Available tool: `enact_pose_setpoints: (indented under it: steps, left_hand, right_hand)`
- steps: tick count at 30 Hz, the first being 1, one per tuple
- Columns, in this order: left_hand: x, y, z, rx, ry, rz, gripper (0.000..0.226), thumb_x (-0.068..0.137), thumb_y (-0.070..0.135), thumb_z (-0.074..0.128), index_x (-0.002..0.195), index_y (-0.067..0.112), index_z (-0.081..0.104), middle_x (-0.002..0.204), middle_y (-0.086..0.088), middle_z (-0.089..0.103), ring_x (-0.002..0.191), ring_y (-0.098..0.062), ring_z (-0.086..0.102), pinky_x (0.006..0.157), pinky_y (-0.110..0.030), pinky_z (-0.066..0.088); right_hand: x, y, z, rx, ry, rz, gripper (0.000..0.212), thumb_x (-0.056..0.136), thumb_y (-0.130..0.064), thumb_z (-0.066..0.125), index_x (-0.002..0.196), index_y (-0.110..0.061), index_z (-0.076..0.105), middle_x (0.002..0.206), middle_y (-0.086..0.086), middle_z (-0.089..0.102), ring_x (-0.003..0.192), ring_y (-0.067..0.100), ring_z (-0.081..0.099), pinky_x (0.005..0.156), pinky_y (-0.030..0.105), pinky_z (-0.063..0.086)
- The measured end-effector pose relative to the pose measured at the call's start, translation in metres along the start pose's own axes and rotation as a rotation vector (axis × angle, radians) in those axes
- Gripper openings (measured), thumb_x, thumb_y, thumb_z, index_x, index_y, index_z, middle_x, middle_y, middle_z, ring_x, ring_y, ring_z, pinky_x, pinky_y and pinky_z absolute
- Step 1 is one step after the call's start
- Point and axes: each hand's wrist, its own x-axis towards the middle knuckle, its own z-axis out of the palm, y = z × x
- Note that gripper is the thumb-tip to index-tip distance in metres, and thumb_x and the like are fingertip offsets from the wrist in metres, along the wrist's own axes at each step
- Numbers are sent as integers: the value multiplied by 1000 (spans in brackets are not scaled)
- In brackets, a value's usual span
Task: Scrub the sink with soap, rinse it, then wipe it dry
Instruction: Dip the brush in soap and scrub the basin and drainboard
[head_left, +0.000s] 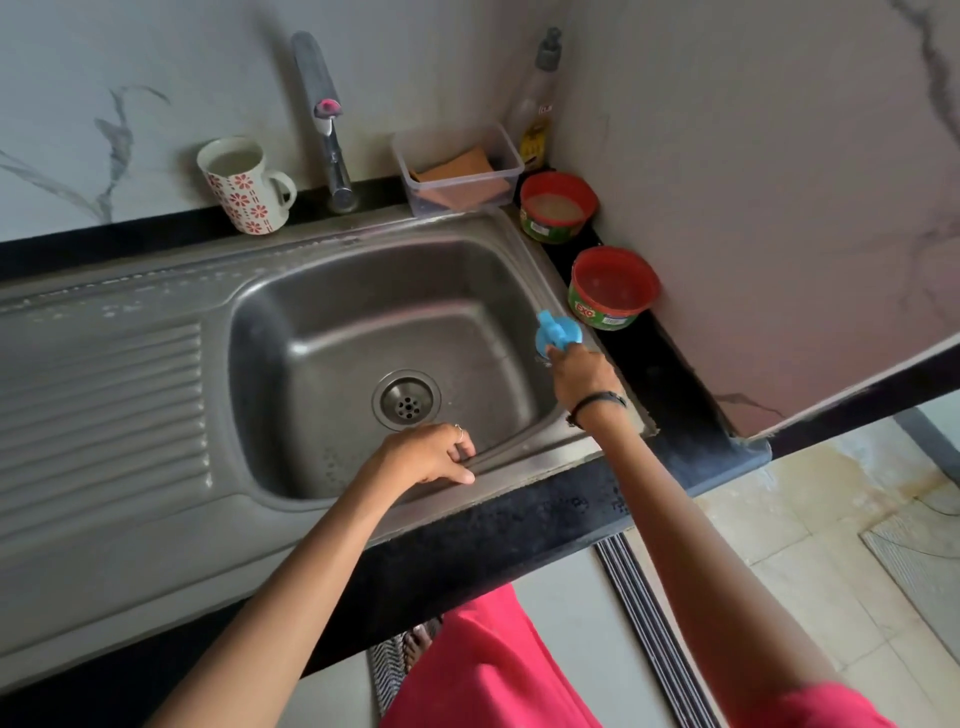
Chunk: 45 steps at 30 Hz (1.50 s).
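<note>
One black tabletop (519, 525) carries one steel sink (130, 545), its single basin (363, 312) toward the tabletop's right end and one ribbed draining board (98, 410) to the left. One drain (406, 400) sits in the basin floor. Along the back edge stand one tap (332, 150), one flowered mug (244, 184) and one clear box (457, 169) holding one orange sponge (457, 179). One bottle (537, 98) stands in the back right corner. Two red-rimmed soap tubs line the right edge: one (558, 208) near the back, one (613, 288) nearer the front.

Two hands are at the sink. The left hand (428, 454) rests on the basin's front rim, fingers curled over it. The right hand (582, 374) grips one blue scrubber (558, 335) at the basin's right rim, just beside the nearer tub.
</note>
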Motion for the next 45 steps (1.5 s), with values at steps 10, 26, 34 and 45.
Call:
enact_pose_setpoints:
  steps: [10,26,34,45]
  left_hand:
    - [-3,-2,1,-2,12,3,42,84,32,66,122,18,55,118,3,60,62,-8,54,44,-12,34]
    - [-9,-3,10,28,85,-17,40,83,35,65,120,21,57,118,4,62,104,-14,59,95,-34,45]
    - [-10,3,2,36,54,-20,41,86,32,64,122,17,55,118,2,60,101,-16,60,54,-16,36]
    - [-15,5,6,86,115,-37,42,84,38,64,122,21,56,119,4,61,105,-13,58,81,-26,43]
  right_hand:
    - [-77,51,5,33,53,112,44,100,-39,30,117,-5,51,108,24,59,97,39,58,70,35,40]
    - [-82,45,-6,21,33,127,44,100,-38,29,119,-6,53,113,23,60,103,39,57,72,33,39]
    - [-103,40,1,31,25,103,43,100,-39,30,117,-6,52,112,27,58,104,41,56,81,39,45]
    - [-108,24,13,-63,-120,-42,44,100,-41,29,119,-9,52,115,22,59,107,39,55,81,37,43]
